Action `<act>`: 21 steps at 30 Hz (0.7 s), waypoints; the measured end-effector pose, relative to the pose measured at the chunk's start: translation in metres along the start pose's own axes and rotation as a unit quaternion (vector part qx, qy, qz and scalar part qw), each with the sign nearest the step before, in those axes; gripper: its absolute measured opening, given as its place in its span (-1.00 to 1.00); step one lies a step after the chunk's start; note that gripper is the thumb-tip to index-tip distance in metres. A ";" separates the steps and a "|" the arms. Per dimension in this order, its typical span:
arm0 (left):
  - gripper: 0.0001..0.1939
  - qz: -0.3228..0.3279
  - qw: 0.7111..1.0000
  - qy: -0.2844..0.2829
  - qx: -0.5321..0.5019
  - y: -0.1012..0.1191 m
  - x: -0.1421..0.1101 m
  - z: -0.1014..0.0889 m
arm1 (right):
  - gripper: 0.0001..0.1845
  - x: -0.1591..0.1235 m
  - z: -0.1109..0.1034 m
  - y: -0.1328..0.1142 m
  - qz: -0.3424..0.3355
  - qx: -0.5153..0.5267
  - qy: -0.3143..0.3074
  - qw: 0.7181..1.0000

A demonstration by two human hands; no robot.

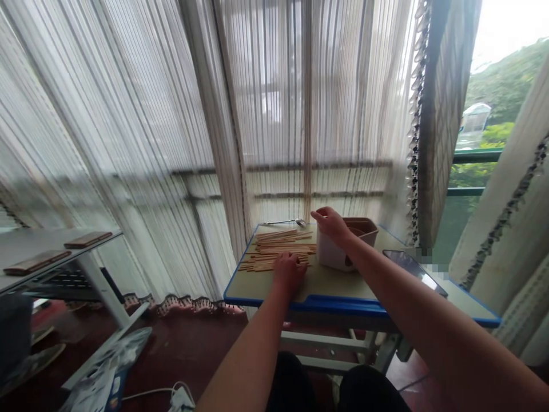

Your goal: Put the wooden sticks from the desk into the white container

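Observation:
Many thin wooden chopsticks (270, 250) lie loosely side by side on the small desk (266, 290). My left hand (290, 269) rests on the right ends of the nearer chopsticks, its fingers apart and slightly bent. Over the left rim of an open, light-coloured bin (332, 256) with a brown inside is my right hand (331, 223). Its fingers are drawn together and point left; whatever they may hold does not show. The right forearm hides part of the bin. Behind the chopsticks, a metal spoon (299, 222) lies along the desk's far edge.
A dark flat device with a glossy screen (416, 272) lies on the desk's right side. Striped curtains (274, 143) hang just behind. At left, another table (26, 243) carries two brown flat objects. Plastic bags (107, 366) and a white cable (150, 393) are on the floor.

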State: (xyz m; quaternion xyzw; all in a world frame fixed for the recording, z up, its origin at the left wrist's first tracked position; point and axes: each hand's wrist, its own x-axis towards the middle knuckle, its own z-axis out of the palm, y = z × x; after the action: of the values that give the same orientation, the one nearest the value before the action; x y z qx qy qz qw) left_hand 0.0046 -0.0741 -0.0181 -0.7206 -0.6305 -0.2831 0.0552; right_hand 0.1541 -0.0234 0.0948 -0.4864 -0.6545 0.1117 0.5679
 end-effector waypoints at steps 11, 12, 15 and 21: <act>-0.75 0.003 0.998 -0.030 0.053 -0.001 -0.002 0.007 | -0.69 -0.117 0.002 0.067 -0.077 -0.184 -0.128 0.972; -0.74 0.004 0.998 -0.036 0.054 0.000 -0.002 0.006 | -0.70 -0.117 0.005 0.072 -0.063 -0.197 -0.163 0.965; -0.70 0.003 0.997 -0.062 0.055 0.001 -0.003 0.003 | -0.69 -0.114 0.011 0.075 -0.055 -0.241 -0.209 0.946; -0.75 0.030 0.996 -0.087 0.023 0.002 -0.003 -0.004 | -0.65 -0.117 0.008 0.066 -0.081 -0.279 -0.237 0.927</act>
State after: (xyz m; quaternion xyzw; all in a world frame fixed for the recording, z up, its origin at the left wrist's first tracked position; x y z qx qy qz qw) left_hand 0.0047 -0.0793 -0.0156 -0.7596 -0.6172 -0.2034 0.0255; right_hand 0.1667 -0.0764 -0.0285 -0.5302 -0.8118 -0.0097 0.2444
